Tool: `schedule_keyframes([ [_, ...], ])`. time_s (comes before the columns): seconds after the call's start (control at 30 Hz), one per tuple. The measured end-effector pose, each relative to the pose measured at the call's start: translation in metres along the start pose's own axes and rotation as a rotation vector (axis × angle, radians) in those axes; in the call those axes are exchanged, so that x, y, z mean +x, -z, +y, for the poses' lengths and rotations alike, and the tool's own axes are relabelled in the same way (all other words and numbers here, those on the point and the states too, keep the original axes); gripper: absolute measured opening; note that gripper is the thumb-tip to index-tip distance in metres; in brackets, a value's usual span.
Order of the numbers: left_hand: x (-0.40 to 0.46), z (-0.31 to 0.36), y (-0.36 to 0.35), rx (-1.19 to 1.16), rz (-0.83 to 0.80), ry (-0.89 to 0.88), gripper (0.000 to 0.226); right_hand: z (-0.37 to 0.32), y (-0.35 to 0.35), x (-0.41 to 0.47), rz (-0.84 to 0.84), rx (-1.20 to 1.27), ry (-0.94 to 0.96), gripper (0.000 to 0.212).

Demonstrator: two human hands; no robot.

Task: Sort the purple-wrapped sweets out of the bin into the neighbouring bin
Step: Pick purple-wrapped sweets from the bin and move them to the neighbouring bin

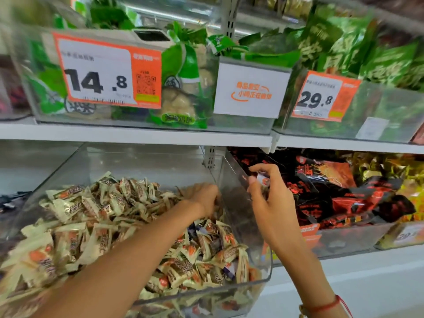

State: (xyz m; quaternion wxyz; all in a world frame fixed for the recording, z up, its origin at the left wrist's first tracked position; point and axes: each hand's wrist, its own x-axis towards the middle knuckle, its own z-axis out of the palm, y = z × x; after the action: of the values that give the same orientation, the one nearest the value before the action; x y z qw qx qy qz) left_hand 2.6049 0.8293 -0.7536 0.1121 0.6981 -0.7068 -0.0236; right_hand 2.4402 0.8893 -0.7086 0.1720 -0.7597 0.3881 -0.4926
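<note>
Right hand: the right hand (266,193) is raised above the clear wall between two bins, wrist bent, thumb and fingers pinching a small sweet (263,180); its wrapper colour is too blurred to tell.
Left hand: the left hand (204,198) reaches forward with the forearm stretched across the near bin, fingers curled down into the pile of sweets; whether they grip anything cannot be told.
Wrist: a red string bracelet (325,306) circles the right wrist.
Near bin: a clear plastic bin (206,294) is heaped with cream-wrapped sweets (96,216), with a few purple-wrapped sweets (195,229) showing among them near the left forearm.
Neighbouring bin: the bin to the right (344,239) holds dark red and black packets (325,180).
Shelf above: clear bins of green packets (188,65) carry orange price tags (107,72) on their fronts.
</note>
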Motion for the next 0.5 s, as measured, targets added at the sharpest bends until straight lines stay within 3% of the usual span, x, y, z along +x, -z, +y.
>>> schedule_keyframes([
  [0.1, -0.009, -0.009, 0.022, -0.123, 0.052, 0.037, 0.008, -0.002, 0.004, -0.001, -0.013, 0.007, 0.019, 0.009],
  [0.2, -0.035, -0.024, 0.055, -0.424, 0.066, -0.004, 0.001, -0.009, 0.010, -0.003, -0.024, 0.013, 0.034, 0.002],
  [0.37, -0.086, -0.012, 0.106, -0.922, 0.101, -0.158, 0.007, -0.026, 0.008, -0.005, -0.052, -0.009, 0.030, 0.042],
  [0.5, -0.103, 0.007, 0.112, -1.047, 0.210, -0.189, 0.014, -0.035, -0.001, -0.005, -0.051, 0.073, 0.052, 0.035],
])
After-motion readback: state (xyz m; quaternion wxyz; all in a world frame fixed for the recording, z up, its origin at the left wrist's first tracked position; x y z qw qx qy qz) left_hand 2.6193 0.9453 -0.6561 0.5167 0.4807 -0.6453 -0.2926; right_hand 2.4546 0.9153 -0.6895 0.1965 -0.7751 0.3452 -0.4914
